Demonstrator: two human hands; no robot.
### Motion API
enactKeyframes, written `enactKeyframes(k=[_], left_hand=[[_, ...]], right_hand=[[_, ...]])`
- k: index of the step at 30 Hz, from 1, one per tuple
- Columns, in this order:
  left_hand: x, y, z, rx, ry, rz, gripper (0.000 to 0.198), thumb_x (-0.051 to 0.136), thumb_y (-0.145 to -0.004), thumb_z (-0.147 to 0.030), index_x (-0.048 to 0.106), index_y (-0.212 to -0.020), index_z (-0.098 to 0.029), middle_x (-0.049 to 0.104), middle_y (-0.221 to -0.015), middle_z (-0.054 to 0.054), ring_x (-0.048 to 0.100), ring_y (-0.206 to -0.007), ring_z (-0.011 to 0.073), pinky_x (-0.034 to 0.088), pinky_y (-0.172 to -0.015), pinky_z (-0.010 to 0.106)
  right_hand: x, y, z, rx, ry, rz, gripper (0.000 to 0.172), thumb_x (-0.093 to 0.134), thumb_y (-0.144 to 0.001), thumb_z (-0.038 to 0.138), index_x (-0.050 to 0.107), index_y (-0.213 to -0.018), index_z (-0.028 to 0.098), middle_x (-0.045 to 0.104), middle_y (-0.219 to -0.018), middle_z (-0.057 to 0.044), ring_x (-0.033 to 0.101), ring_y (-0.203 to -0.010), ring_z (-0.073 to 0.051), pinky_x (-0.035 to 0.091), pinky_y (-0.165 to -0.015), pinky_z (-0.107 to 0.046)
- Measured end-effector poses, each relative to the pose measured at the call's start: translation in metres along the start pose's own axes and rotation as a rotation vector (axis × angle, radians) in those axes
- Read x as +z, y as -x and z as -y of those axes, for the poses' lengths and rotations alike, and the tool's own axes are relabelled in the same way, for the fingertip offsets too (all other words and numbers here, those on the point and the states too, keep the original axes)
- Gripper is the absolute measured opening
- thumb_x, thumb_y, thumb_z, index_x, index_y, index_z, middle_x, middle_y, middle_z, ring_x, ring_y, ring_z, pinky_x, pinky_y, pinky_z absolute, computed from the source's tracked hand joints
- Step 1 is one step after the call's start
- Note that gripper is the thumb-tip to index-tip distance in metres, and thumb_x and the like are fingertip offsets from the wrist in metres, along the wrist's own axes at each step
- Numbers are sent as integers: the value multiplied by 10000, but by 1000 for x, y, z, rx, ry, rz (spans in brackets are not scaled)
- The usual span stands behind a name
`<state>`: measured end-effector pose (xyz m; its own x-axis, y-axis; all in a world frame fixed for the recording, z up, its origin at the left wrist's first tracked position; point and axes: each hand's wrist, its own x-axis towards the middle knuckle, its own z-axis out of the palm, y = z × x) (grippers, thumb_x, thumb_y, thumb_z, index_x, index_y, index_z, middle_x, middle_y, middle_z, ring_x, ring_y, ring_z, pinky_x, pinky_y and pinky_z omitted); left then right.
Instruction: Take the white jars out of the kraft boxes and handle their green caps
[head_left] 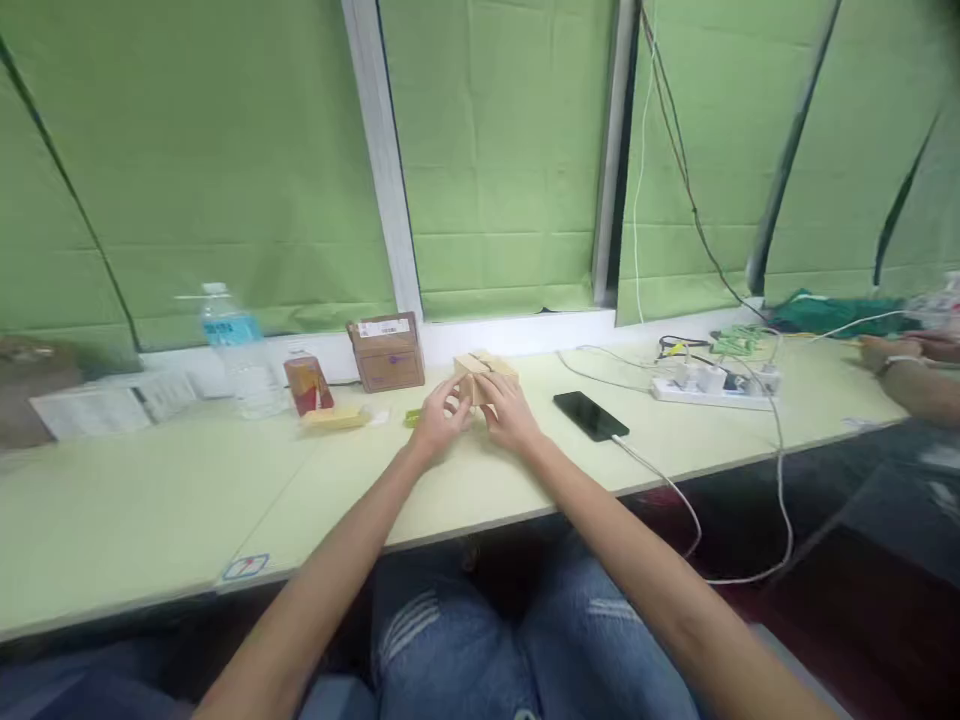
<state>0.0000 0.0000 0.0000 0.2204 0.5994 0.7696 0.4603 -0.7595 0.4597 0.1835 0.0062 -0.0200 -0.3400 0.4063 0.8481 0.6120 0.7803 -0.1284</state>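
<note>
A small tan cardboard box (489,362) sits at the middle of the table with a dark line across its top. My left hand (441,412) has its fingers closed on the box's near left corner. From the other side, the fingers of my right hand (507,404) curl over the front, and the two sets of fingertips meet there. Part of the box's front is hidden behind my hands. Just left of my left hand lies a small yellow-green item (412,417), too blurred to name.
Further left are a yellow object (335,419), a red and orange box (307,384), a brown carton (387,353) and a water bottle (241,350). To the right lie a black phone (591,415) on a white cable and a power strip (716,392). Another person's arm (911,375) rests at far right.
</note>
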Motion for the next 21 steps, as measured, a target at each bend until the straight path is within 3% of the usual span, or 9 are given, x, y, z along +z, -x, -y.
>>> enactKeyframes(k=[2,5,13,21], left_hand=[[-1,0,-2,57,8,51,500,587,-933,-289,577,-1421,-181,549,-1455,169,656,-1080,222,637,-756,308],[-6,-1,-4,138,-9,126,528,564,-935,-247,541,-1462,-208,477,-1544,160,654,-1136,240,644,-785,331],[-34,-6,-1,323,-228,229,510,526,-950,-178,527,-1460,-193,703,-1241,127,688,-920,199,601,-843,382],[-40,-6,-4,399,-379,259,526,571,-946,-215,488,-1465,-184,688,-1298,136,670,-1116,250,571,-948,416]], right_hand=[[-1,1,-2,7,-5,-22,645,486,-931,161,356,-1563,146,498,-1467,-200,422,-1393,-331,388,-1144,-540],[-3,1,-5,-4,10,-23,684,471,-953,187,275,-1608,173,485,-1446,-205,421,-1379,-339,394,-1128,-553],[-11,-1,1,-89,35,98,731,458,-986,202,159,-1651,262,453,-1453,-174,412,-1355,-352,415,-1087,-558],[-14,0,0,-134,19,107,712,459,-987,191,188,-1643,244,464,-1437,-178,426,-1333,-348,420,-1083,-568]])
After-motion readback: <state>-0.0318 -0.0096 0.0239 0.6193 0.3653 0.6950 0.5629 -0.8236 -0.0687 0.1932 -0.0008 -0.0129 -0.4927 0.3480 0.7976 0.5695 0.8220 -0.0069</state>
